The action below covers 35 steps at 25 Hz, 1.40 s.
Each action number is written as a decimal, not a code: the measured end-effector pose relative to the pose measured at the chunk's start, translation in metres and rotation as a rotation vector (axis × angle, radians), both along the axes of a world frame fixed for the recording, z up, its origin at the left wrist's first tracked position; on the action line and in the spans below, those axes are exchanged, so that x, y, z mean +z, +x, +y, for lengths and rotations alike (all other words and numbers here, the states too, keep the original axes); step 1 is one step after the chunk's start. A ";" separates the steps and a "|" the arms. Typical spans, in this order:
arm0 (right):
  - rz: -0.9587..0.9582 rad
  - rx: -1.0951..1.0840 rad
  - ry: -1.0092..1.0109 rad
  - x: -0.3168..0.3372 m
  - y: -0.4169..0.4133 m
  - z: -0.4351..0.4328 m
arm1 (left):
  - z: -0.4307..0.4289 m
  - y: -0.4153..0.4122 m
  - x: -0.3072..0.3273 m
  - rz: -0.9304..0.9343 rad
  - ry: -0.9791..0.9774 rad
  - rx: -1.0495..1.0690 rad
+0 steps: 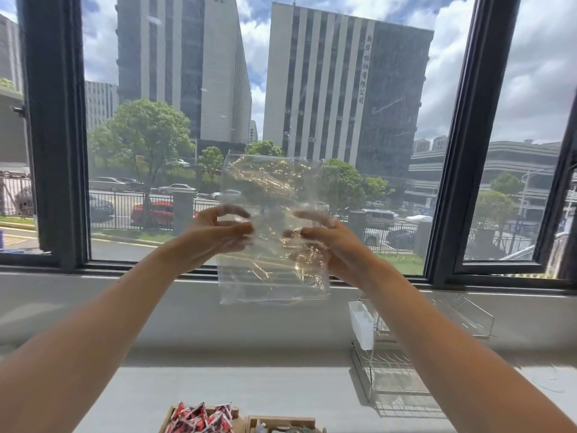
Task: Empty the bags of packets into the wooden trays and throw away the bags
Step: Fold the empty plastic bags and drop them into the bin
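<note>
I hold a clear, crinkled plastic bag up in front of the window, and nothing shows inside it. My left hand pinches its left side between thumb and fingers. My right hand pinches the right side at the same height. At the bottom edge of the view a wooden tray holds several red, white and black packets. Beside it on the right a second wooden tray shows only its top edge, with something dark in it.
A grey counter runs under the window sill. A wire dish rack with a white plastic caddy stands at the right of the counter. Dark window frames rise left and right.
</note>
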State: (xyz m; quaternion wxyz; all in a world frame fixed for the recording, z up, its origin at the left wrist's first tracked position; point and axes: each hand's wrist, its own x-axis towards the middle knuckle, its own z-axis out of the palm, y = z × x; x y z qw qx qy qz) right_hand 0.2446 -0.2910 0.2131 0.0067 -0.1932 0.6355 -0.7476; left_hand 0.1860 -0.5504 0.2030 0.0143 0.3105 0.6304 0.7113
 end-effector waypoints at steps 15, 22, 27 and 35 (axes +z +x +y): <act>0.135 -0.048 0.026 0.013 -0.003 0.021 | -0.020 -0.002 0.030 0.100 -0.180 -0.088; 0.275 -0.169 0.278 0.020 -0.023 0.010 | -0.026 0.008 0.031 0.013 -0.149 -0.062; 0.417 -0.316 0.304 0.016 -0.026 -0.007 | -0.024 0.006 0.010 0.004 -0.117 0.014; 0.262 -0.278 0.082 0.016 -0.025 -0.025 | -0.031 -0.005 -0.008 0.261 -0.064 0.077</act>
